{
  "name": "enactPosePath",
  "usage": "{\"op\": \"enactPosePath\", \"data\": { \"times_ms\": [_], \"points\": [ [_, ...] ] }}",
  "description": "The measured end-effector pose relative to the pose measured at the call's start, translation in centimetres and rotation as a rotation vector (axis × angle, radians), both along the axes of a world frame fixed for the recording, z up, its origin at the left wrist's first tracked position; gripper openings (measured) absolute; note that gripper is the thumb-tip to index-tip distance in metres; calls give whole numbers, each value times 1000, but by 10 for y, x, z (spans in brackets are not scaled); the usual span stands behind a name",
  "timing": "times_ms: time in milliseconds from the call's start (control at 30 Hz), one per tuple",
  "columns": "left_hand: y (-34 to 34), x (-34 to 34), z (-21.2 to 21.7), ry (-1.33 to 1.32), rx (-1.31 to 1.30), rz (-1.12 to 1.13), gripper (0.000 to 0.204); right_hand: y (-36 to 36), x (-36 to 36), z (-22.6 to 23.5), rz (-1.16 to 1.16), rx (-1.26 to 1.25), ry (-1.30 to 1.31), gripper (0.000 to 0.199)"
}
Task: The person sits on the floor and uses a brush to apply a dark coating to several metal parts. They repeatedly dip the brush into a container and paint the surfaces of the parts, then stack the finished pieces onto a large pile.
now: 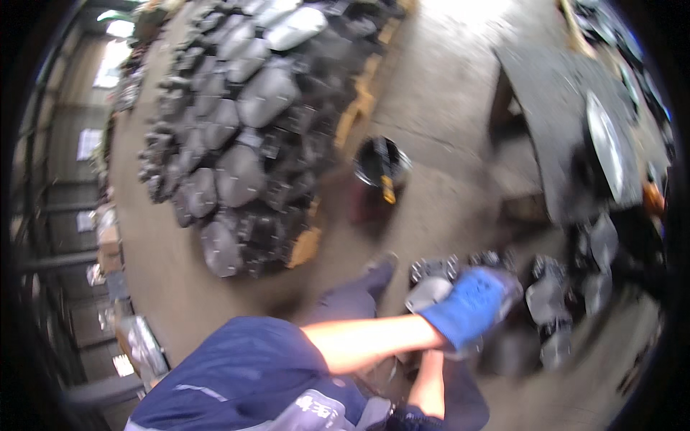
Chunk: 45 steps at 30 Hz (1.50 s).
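Nearest us, our dark-blue-sleeved left arm crosses the view, and its blue-gloved left hand [474, 305] curls down over a pale grey rounded metal casting [429, 292] on the floor; we cannot tell whether it grips. Our right hand is hidden beneath it. Dark grey castings [550, 302] lie just beside; farther off, a stacked pallet of castings [244, 136] and a black bucket [381, 164].

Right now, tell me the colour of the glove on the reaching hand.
Bright blue glove, seen in the head view.
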<state>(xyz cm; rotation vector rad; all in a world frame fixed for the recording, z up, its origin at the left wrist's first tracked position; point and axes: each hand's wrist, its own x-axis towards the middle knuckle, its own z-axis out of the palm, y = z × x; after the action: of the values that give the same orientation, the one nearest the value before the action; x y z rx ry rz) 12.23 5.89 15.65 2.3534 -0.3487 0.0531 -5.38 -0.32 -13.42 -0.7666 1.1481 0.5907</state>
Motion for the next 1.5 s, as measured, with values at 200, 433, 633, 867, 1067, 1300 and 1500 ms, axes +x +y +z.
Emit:
{"op": "enactPosePath", "data": {
  "times_ms": [200, 433, 633, 867, 1067, 1300, 1500],
  "points": [
    [43, -21, -23, 441, 113, 106, 13, 0, 32, 30, 52, -138, 45, 44],
    [108, -119, -35, 421, -49, 729, 19, 2, 35, 95, 529, -497, -172, 27],
    [113, -246, -26, 863, -193, 634, 46, -103, 5, 200, 1141, -719, -578, 19],
    [225, -200, 169, 861, -534, 923, 25, -14, 58, 452, 656, -521, -135, 50],
    [328, -249, 122, 448, -738, 1220, 21, 109, 108, 598, 765, -537, -320, 51],
    [368, -353, 155, 660, 134, 1505, 12, 162, 147, 632, 1153, -570, -484, 42],
    [343, -399, 160, 832, -134, 1740, 11, 177, 166, 602, 1441, -404, -523, 32]
  ]
}}
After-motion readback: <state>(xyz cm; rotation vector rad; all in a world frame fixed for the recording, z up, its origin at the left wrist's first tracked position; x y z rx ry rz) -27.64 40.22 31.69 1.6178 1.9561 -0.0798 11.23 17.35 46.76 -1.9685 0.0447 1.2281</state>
